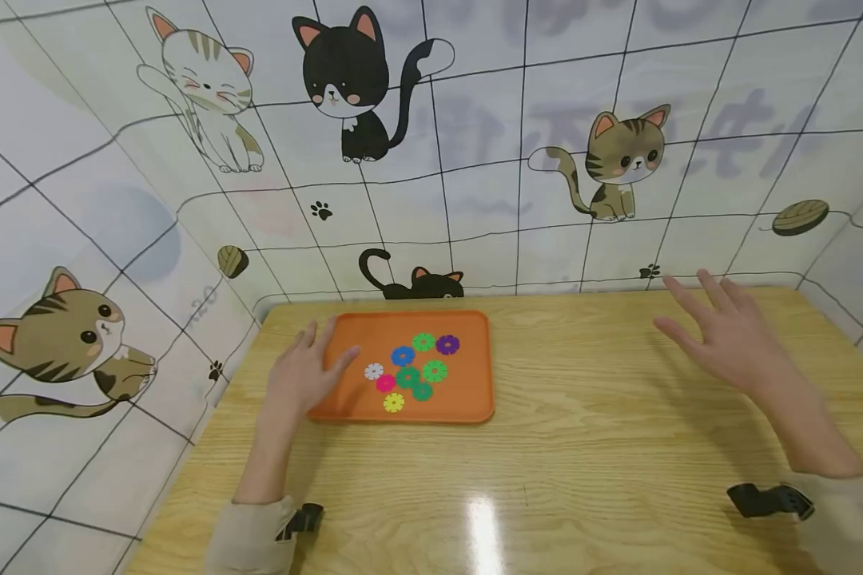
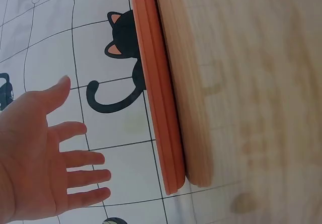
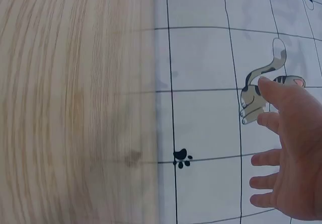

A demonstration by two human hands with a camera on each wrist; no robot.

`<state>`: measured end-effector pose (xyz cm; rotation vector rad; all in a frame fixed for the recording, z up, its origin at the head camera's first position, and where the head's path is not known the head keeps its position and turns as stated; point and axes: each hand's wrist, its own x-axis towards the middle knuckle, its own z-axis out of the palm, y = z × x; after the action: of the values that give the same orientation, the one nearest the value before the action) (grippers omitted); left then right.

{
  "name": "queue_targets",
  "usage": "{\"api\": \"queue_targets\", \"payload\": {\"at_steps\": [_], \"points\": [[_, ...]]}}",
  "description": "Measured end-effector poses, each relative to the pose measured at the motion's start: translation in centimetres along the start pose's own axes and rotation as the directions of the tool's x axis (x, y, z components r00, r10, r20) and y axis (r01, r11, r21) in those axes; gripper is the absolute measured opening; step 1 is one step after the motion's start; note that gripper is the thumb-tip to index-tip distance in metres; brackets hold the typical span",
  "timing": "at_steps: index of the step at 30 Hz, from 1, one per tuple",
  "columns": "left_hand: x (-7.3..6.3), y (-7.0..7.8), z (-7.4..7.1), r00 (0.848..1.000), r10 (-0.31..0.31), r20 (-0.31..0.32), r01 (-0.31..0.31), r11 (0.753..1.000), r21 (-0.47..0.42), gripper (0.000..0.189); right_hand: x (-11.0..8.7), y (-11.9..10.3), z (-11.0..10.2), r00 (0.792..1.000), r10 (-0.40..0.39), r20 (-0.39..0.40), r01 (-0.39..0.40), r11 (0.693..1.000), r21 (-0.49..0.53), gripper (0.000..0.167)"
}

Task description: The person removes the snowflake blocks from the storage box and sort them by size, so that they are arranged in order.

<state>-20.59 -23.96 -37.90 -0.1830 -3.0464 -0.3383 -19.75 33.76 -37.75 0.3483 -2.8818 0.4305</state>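
Notched, round discs [image 1: 406, 375] lie on the round-cornered orange tray [image 1: 467, 406]. Fingers straight and released, the left hand [image 1: 302, 373] hovers at its nine o'clock, the right hand [image 1: 729, 342] well apart at three o'clock above the wood-grained table [image 1: 590, 455].

orange rectangular tray [image 1: 463, 406], flat on the counter [image 1: 582, 455] near my left hand [image 1: 304, 377], nine notched discs [image 1: 407, 370] lying in it, four green, others purple, blue, white, pink, yellow
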Motion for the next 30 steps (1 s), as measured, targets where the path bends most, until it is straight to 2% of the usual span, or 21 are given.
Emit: {"api": "queue_targets", "payload": {"at_steps": [5, 12, 17, 24, 30], "points": [[0.2, -0.4, -0.1, 0.999, -0.035, 0.011, 0.035, 0.999, -0.038, 0.085, 0.6, -1.3, 0.5, 1.000, -0.014, 0.027, 0.013, 0.998, 0.066, 0.072], [0.4, -1.4, 0.0, 0.996, -0.057, 0.075, 0.064, 0.993, -0.099, 0.085, 1.1, -2.7, 1.1, 0.997, -0.016, 0.079, 0.003, 0.986, 0.166, 0.070], [0.7, -2.5, 0.2, 0.992, -0.060, 0.109, 0.077, 0.983, -0.168, 0.086, 1.4, -3.7, 1.3, 0.996, -0.041, 0.082, 0.023, 0.977, 0.210, 0.068], [0.9, -3.7, 0.5, 0.992, -0.011, 0.123, 0.048, 0.952, -0.302, 0.078, 1.8, -5.3, 1.9, 0.994, -0.075, 0.075, 0.057, 0.974, 0.220, 0.067], [0.8, -4.7, 0.8, 0.993, 0.018, 0.116, 0.031, 0.913, -0.406, 0.065, 2.3, -6.4, 2.5, 0.995, -0.083, 0.061, 0.061, 0.951, 0.305, 0.066]]}}
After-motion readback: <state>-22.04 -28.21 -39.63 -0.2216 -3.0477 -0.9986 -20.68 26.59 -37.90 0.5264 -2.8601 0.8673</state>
